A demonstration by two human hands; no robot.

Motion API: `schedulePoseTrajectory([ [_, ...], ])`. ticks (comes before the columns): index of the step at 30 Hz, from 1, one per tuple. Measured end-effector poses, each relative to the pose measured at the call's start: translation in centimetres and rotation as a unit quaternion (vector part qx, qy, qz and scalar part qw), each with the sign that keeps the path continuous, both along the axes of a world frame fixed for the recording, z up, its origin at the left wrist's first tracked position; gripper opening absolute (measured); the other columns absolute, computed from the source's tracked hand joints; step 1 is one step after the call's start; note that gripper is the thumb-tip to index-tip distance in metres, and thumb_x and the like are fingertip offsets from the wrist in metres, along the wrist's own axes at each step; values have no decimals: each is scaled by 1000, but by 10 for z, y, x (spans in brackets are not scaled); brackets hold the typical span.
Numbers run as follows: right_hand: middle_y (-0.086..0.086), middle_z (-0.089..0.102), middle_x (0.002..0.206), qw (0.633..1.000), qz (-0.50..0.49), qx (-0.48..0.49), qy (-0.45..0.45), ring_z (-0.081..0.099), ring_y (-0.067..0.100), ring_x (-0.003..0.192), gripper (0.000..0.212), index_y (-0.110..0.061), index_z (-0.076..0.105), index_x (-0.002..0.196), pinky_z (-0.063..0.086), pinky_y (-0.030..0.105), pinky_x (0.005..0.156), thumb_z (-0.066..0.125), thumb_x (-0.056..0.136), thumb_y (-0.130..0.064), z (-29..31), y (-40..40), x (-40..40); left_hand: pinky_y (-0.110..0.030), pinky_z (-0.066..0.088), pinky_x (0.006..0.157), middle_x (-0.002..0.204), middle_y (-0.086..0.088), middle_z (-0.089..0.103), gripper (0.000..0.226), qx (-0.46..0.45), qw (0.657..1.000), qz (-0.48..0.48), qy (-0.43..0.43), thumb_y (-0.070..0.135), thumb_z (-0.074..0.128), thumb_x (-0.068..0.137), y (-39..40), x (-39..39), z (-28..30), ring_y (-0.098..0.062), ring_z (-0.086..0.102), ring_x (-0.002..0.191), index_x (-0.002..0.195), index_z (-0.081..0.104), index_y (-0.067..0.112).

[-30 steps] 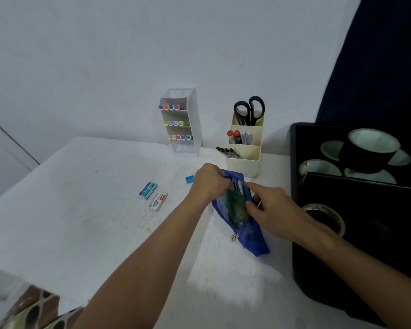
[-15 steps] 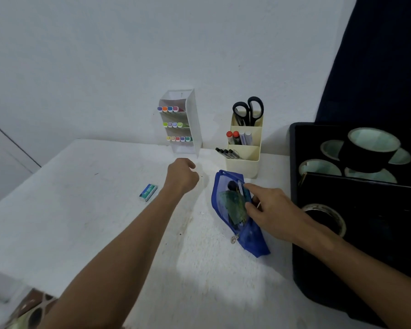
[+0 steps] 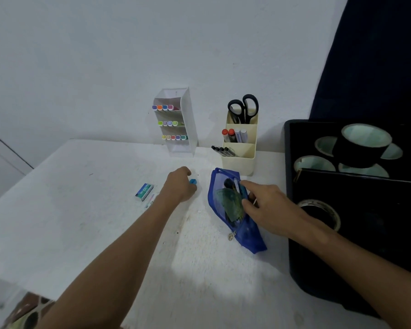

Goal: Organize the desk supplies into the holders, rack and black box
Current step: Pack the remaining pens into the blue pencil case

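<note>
Our left hand [image 3: 179, 186] curls over the small blue eraser [image 3: 193, 181] on the bench [image 3: 81, 210]; our right hand [image 3: 268, 205] pinches the blue pouch [image 3: 226, 205] open. If that pinch slackens, we judge the pouch's contents could spill.

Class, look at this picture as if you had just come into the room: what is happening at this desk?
A person is tidying desk supplies. The right hand pinches the mouth of a blue mesh pouch lying on the white table. The left hand curls round a small blue item beside the pouch. A small green box lies loose to the left. Markers fill the white rack, scissors and pens stand in the cream holder, and tape rolls sit in the black box.
</note>
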State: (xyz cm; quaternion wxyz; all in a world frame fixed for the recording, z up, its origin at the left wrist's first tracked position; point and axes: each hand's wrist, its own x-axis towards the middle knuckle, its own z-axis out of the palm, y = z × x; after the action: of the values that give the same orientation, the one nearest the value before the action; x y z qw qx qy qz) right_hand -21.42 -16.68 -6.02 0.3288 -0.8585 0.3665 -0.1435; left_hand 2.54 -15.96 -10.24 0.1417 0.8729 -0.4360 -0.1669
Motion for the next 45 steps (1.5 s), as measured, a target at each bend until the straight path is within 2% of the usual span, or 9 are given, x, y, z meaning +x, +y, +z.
schedulePoseTrajectory([
  [7,-1,57,84,1000,-7,-3,-5,58,11,68,31,-14,51,126,49,18,55,45,96,-18,-3,-2,1,-28,51,67,100,-4,66,29,6,990,-98,101,31,71,81,9,-40,40,-18,61,83,105,63,15],
  [12,-8,53,76,1000,-4,0,-11,56,7,67,28,-15,53,123,46,14,56,46,96,-16,-3,-2,0,-23,46,54,96,-3,72,27,54,949,-214,226,23,74,77,25,-63,58,-15,62,77,103,66,15],
  [15,-5,56,79,1000,-4,1,-13,57,8,67,28,-15,53,123,46,15,55,45,96,-17,-3,-3,1,-25,47,57,96,-4,68,28,35,964,-166,204,27,70,83,24,-58,56,-15,60,75,108,66,14],
  [18,0,59,82,1000,-6,1,-12,57,8,65,28,-13,53,122,47,16,54,45,96,-17,-3,-2,1,-30,52,74,113,-6,58,44,50,993,-46,96,36,64,87,23,-50,43,-22,60,96,122,54,11],
  [20,2,60,82,1000,-5,-2,-8,57,9,65,28,-12,53,122,48,19,56,45,96,-16,-4,-2,1,-29,52,68,105,-8,60,44,84,989,-9,123,40,59,90,25,-51,36,-21,61,90,120,52,7],
  [23,3,61,84,1000,-7,-3,-5,58,11,68,29,-14,53,123,45,15,54,44,96,-16,-4,-3,0,-23,45,54,88,-8,67,33,100,972,-8,213,33,53,94,28,-56,28,-16,62,71,109,59,4],
  [30,2,61,90,1000,-12,-13,6,58,15,72,37,-14,47,132,42,12,52,45,95,-13,-4,-2,0,-23,43,51,75,-6,67,14,-29,953,-21,300,15,61,87,29,-64,44,-12,59,59,93,69,6],
  [40,8,67,104,1000,-1,-7,-6,61,13,80,41,-18,42,137,49,16,53,45,97,-17,-8,-4,0,-22,46,51,76,-7,69,20,-39,980,-18,195,20,60,87,36,-57,43,-13,59,59,97,69,4],
  [45,-1,63,104,999,29,19,19,65,15,84,51,-24,34,140,56,24,60,52,94,-34,-5,-1,1,-24,48,51,86,-8,71,37,-26,981,-15,192,29,60,88,38,-57,40,-14,63,61,121,53,13],
])
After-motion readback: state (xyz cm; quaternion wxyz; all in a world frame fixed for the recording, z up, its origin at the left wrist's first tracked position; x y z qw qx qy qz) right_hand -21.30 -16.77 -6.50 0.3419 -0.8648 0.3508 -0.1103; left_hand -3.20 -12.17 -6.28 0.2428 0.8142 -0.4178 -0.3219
